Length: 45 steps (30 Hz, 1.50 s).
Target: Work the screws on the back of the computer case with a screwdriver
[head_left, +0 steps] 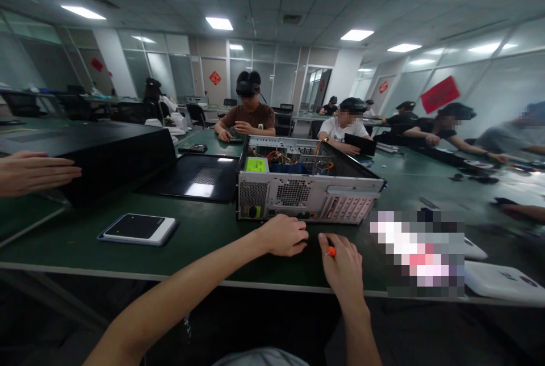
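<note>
An open desktop computer case (306,187) lies on its side on the green table (85,241), its rear panel facing me and wiring showing inside. My left hand (284,235) rests curled on the table just in front of that rear panel, fingers closed. My right hand (343,264) lies beside it, wrapped round a small screwdriver with an orange handle (331,251).
A black side panel (196,177) lies left of the case. A white-rimmed black device (138,228) sits at front left. Another person's hand (36,172) rests on a black case at far left. White boxes (502,281) lie at right. Several people work at tables behind.
</note>
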### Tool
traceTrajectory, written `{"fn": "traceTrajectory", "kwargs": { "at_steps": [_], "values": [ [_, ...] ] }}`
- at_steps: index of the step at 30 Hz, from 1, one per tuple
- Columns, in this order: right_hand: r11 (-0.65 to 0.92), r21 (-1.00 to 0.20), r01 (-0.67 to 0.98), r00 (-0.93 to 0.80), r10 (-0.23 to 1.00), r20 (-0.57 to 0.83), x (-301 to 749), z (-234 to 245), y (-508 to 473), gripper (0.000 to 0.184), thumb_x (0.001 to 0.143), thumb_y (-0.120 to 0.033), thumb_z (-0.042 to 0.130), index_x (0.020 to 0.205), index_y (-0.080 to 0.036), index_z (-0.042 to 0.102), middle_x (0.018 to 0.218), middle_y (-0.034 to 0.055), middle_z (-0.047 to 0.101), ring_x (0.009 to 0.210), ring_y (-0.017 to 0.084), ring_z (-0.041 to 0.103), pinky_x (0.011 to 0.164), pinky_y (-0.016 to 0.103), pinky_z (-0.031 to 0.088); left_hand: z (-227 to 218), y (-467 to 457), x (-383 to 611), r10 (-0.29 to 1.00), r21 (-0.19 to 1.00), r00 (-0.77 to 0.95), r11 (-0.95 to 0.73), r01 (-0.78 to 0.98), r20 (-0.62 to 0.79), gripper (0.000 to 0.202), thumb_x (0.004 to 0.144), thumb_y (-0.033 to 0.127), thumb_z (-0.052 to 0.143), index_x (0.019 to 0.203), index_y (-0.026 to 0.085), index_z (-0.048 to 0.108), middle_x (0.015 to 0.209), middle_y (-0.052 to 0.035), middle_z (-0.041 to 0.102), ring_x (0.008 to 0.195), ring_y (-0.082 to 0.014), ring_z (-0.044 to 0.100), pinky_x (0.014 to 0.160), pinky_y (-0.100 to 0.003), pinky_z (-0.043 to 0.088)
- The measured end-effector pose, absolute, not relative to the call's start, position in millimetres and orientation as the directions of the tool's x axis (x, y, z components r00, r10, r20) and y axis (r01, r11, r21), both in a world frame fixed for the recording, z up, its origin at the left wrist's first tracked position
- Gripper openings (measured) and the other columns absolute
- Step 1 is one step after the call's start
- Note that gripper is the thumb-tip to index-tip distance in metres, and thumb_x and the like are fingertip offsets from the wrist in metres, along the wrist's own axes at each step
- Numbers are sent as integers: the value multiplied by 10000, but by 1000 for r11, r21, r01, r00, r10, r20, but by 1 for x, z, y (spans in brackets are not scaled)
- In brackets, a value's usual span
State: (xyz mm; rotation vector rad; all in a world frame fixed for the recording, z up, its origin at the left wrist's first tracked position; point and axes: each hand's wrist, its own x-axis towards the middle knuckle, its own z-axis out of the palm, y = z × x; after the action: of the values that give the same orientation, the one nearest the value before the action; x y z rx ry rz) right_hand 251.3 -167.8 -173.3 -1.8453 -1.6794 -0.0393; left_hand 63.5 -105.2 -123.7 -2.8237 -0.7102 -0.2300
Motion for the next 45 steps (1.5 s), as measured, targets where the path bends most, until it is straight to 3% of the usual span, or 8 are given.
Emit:
{"fn": "traceTrajectory", "kwargs": {
  "at_steps": [5, 10, 16, 23, 30, 36, 42, 45],
  "values": [
    [-14, -350, 937, 166, 898, 408, 248, -172, -169, 325, 1021, -405, 472, 1043, -202, 725, 1151, 134, 727, 1078, 316, 630, 886, 418, 437, -130, -107, 57, 468, -138, 869, -861, 490, 161, 230, 1014, 322, 527, 1071, 209, 719, 1068, -60, 724, 978, -221, 694, 731, -326, 537],
    [-13, -302, 953, 141, 903, 407, 247, -171, -170, 299, 1022, -388, 500, 1066, -202, 729, 1172, 126, 725, 1106, 323, 623, 889, 419, 438, -128, -110, 47, 495, -119, 841, -842, 526, 217, 239, 1011, 299, 543, 1154, 197, 705, 1247, -79, 681, 1034, -224, 672, 747, -314, 537],
    [3, -303, 953, 132, 896, 423, 247, -172, -169, 294, 1019, -387, 504, 1053, -201, 730, 1153, 134, 725, 1098, 320, 622, 883, 417, 438, -134, -105, 42, 540, -113, 822, -819, 563, 182, 221, 1012, 240, 534, 1099, 187, 730, 1093, -77, 733, 998, -223, 682, 794, -313, 530],
    [72, -391, 918, 115, 894, 434, 249, -173, -167, 294, 1002, -371, 472, 1004, -200, 711, 1097, 144, 737, 1051, 321, 639, 877, 428, 445, -133, -103, 35, 556, -10, 805, -821, 570, 208, 199, 980, 215, 573, 1095, 185, 732, 1031, -69, 758, 976, -226, 689, 779, -312, 528],
    [264, -529, 806, 12, 887, 461, 248, -167, -167, 265, 985, -350, 417, 958, -219, 646, 951, 85, 739, 863, 234, 690, 782, 324, 462, -138, -99, 26, 583, 63, 777, -807, 587, 236, 226, 977, 258, 577, 1109, 193, 749, 1038, -78, 753, 1002, -239, 689, 777, -325, 530],
    [243, -560, 792, 66, 878, 473, 247, -168, -169, 223, 942, -354, 464, 910, -225, 642, 841, 61, 710, 764, 216, 664, 724, 306, 444, -140, -101, 32, 582, 14, 785, -805, 593, 214, 247, 1022, 336, 561, 1105, 207, 754, 1041, -70, 732, 1009, -228, 682, 762, -298, 518],
    [215, -560, 800, 111, 864, 491, 249, -171, -167, 265, 916, -367, 517, 1054, -201, 671, 774, 30, 633, 688, 195, 600, 674, 294, 438, -143, -99, 33, 567, 0, 787, -811, 585, 245, 194, 1007, 278, 584, 1040, 188, 753, 987, -62, 743, 980, -214, 684, 770, -296, 512],
    [206, -545, 813, 107, 867, 487, 248, -170, -167, 244, 906, -350, 533, 1023, -200, 687, 764, 22, 611, 678, 186, 585, 665, 289, 433, -140, -99, 28, 588, 37, 774, -801, 597, 235, 174, 996, 252, 589, 1040, 196, 748, 1014, -52, 745, 994, -210, 687, 783, -299, 517]
  ]
}}
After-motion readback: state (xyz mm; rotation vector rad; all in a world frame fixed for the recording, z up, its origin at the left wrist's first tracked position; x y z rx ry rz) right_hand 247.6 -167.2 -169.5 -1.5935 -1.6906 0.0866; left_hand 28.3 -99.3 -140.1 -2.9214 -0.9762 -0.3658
